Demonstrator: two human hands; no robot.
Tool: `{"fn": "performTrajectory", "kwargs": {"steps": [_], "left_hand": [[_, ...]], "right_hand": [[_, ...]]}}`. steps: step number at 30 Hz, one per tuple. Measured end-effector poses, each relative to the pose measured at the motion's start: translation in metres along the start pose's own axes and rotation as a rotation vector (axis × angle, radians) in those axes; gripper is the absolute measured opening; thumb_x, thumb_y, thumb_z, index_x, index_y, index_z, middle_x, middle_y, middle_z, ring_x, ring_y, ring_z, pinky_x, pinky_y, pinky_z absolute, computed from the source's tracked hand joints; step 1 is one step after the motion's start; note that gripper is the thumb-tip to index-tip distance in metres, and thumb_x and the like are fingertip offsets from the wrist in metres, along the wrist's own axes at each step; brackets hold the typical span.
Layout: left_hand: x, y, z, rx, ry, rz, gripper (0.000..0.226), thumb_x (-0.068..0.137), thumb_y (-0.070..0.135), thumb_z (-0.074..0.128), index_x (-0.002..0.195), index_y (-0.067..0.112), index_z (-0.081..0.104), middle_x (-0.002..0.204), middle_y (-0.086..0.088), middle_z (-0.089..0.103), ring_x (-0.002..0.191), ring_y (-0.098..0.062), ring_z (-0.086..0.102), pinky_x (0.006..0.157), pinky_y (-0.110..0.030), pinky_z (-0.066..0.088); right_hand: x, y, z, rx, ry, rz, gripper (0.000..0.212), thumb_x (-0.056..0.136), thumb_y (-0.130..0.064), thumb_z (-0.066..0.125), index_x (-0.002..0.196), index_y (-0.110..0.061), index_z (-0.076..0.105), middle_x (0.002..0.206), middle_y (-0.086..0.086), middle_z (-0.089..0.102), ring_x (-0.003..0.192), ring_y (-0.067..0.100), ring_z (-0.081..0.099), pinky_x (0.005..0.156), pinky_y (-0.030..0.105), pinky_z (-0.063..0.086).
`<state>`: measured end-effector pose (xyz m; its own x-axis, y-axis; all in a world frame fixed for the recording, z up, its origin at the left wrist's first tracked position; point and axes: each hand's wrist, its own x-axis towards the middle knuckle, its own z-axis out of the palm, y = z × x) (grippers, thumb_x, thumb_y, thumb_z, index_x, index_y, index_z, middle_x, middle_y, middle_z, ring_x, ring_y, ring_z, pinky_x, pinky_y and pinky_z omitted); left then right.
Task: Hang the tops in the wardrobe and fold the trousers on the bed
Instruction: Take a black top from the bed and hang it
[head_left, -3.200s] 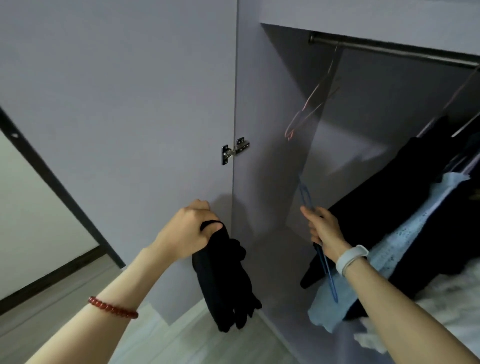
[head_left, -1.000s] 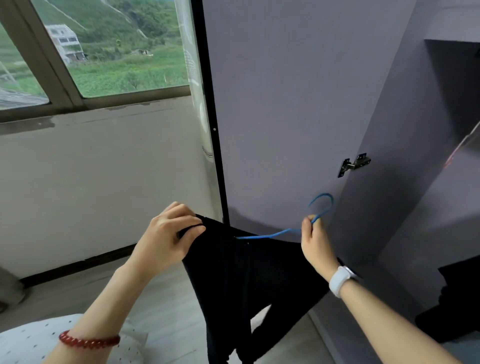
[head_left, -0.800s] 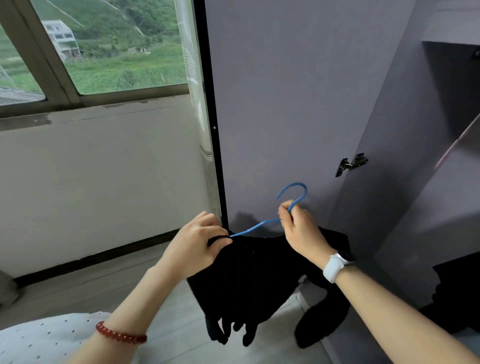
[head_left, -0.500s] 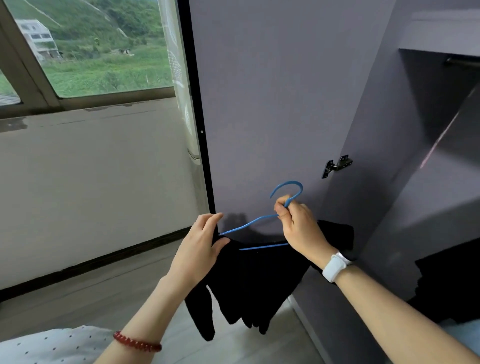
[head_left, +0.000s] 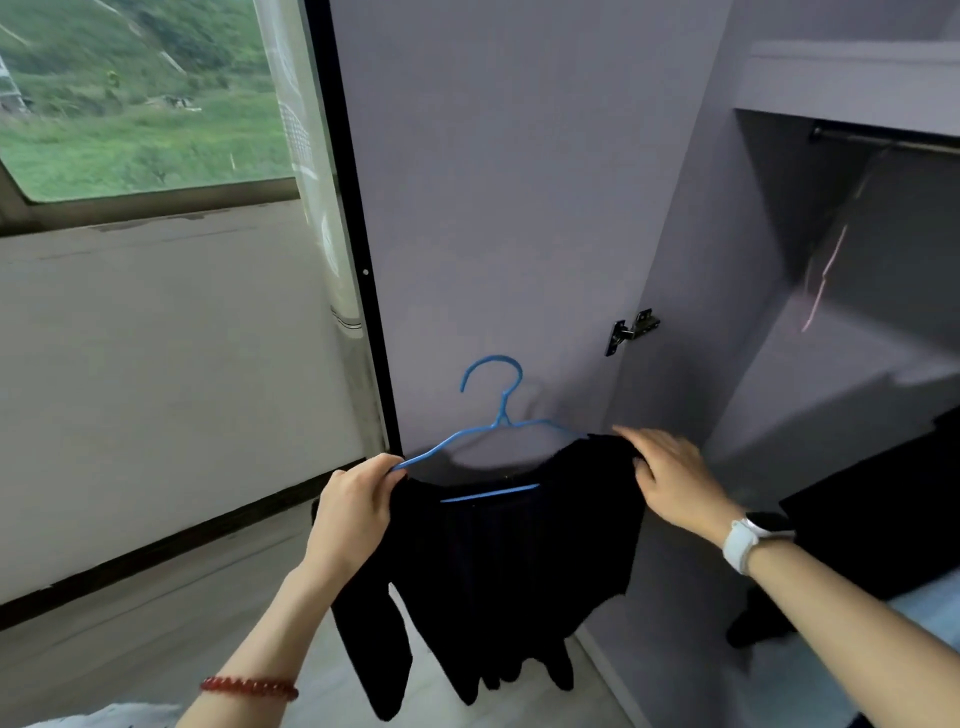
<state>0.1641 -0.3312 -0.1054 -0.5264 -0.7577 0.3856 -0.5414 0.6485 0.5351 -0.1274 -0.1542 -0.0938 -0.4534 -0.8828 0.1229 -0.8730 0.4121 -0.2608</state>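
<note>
Open lilac wardrobe door (head_left: 493, 208) directly behind; metal hinge (head_left: 631, 332) right of hook; hanging rail (head_left: 883, 143) upper right, dark clothes (head_left: 883, 519) below.

Black long-sleeved top (head_left: 509, 561) on thin blue wire hanger (head_left: 493, 415), mid-air before door. Hanger bar horizontal, hook up; sleeves hang down.

Left hand (head_left: 353, 509) pinches hanger's left end and shoulder fabric. Right hand (head_left: 670, 478) grips right shoulder.

A bedroom at home. An open wardrobe (head_left: 519, 182) with rail (head_left: 883, 143) and hung clothes (head_left: 883, 519) stands right of the hands, a window (head_left: 130, 104) up left.
</note>
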Motion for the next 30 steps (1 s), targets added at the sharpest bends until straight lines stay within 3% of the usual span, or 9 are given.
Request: {"fn": "performTrajectory", "kwargs": {"steps": [3, 5, 12, 16, 18, 20, 23, 27, 30], "left_hand": [[0.011, 0.001, 0.007, -0.013, -0.072, 0.049, 0.013, 0.092, 0.009, 0.055, 0.092, 0.006, 0.067, 0.076, -0.008, 0.068, 0.071, -0.036, 0.059, 0.065, -0.028, 0.030], [0.019, 0.004, 0.019, -0.045, -0.122, 0.075, 0.012, 0.093, 0.011, 0.055, 0.093, 0.007, 0.066, 0.075, -0.008, 0.067, 0.073, -0.035, 0.059, 0.063, -0.029, 0.030], [0.060, 0.056, 0.084, -0.187, -0.316, 0.238, 0.016, 0.094, 0.016, 0.052, 0.093, 0.004, 0.063, 0.082, -0.008, 0.065, 0.084, -0.031, 0.058, 0.066, -0.030, 0.033], [0.101, 0.104, 0.129, -0.172, -0.412, 0.330, 0.017, 0.095, 0.017, 0.050, 0.091, 0.007, 0.063, 0.091, -0.012, 0.067, 0.092, -0.034, 0.060, 0.071, -0.033, 0.038], [0.121, 0.137, 0.149, -0.150, -0.434, 0.395, 0.021, 0.094, 0.017, 0.048, 0.108, 0.014, 0.064, 0.109, -0.010, 0.066, 0.106, -0.033, 0.058, 0.087, -0.037, 0.043], [0.133, 0.173, 0.158, -0.122, -0.416, 0.423, 0.033, 0.094, 0.016, 0.048, 0.125, 0.017, 0.055, 0.127, -0.009, 0.057, 0.118, -0.031, 0.051, 0.097, -0.038, 0.037], [0.143, 0.218, 0.163, -0.160, -0.418, 0.459, 0.041, 0.092, 0.015, 0.051, 0.132, 0.010, 0.048, 0.133, -0.017, 0.045, 0.122, -0.035, 0.044, 0.100, -0.040, 0.034], [0.152, 0.260, 0.167, -0.253, -0.460, 0.558, 0.044, 0.089, 0.012, 0.055, 0.132, 0.007, 0.046, 0.128, -0.021, 0.045, 0.117, -0.040, 0.046, 0.101, -0.046, 0.037], [0.167, 0.293, 0.165, -0.373, -0.426, 0.647, 0.048, 0.086, 0.007, 0.055, 0.133, 0.004, 0.044, 0.126, -0.021, 0.043, 0.114, -0.041, 0.046, 0.099, -0.050, 0.037]], "right_hand": [[-0.016, 0.018, 0.002, -0.160, 0.029, -0.113, 0.028, 0.094, -0.030, 0.043, 0.094, -0.014, 0.065, 0.088, 0.000, 0.064, 0.086, 0.025, 0.063, 0.075, 0.039, 0.045], [-0.031, 0.029, -0.004, -0.181, 0.018, -0.101, 0.032, 0.092, -0.034, 0.044, 0.079, -0.010, 0.062, 0.078, 0.002, 0.058, 0.074, 0.026, 0.061, 0.061, 0.035, 0.047], [-0.093, 0.045, -0.036, -0.265, -0.081, 0.140, 0.034, 0.098, -0.034, 0.040, 0.122, -0.013, 0.052, 0.101, 0.009, 0.069, 0.099, 0.028, 0.062, 0.081, 0.038, 0.045], [-0.122, 0.054, -0.053, -0.044, 0.135, 0.361, 0.060, 0.092, -0.059, 0.028, 0.086, -0.009, 0.061, 0.083, 0.007, 0.067, 0.082, 0.028, 0.063, 0.073, 0.043, 0.048], [-0.132, 0.050, -0.064, -0.045, 0.239, 0.459, 0.043, 0.092, -0.053, 0.031, 0.066, -0.022, 0.045, 0.065, -0.004, 0.052, 0.065, 0.020, 0.054, 0.062, 0.035, 0.040], [-0.135, 0.042, -0.072, -0.139, 0.301, 0.552, 0.030, 0.096, -0.034, 0.042, 0.072, -0.019, 0.049, 0.074, -0.004, 0.055, 0.071, 0.022, 0.056, 0.061, 0.029, 0.032], [-0.126, 0.035, -0.079, -0.227, 0.356, 0.742, 0.027, 0.099, -0.031, 0.037, 0.084, -0.014, 0.052, 0.093, -0.002, 0.058, 0.089, 0.021, 0.058, 0.061, 0.028, 0.029], [-0.104, 0.032, -0.089, 0.107, 0.419, 0.952, 0.031, 0.098, -0.027, 0.039, 0.069, -0.015, 0.040, 0.069, -0.003, 0.047, 0.086, 0.029, 0.055, 0.065, 0.029, 0.031], [-0.072, 0.044, -0.111, 0.489, 0.535, 0.998, 0.035, 0.100, -0.021, 0.037, 0.066, -0.014, 0.037, 0.067, 0.000, 0.040, 0.068, 0.020, 0.045, 0.057, 0.025, 0.032]]}}
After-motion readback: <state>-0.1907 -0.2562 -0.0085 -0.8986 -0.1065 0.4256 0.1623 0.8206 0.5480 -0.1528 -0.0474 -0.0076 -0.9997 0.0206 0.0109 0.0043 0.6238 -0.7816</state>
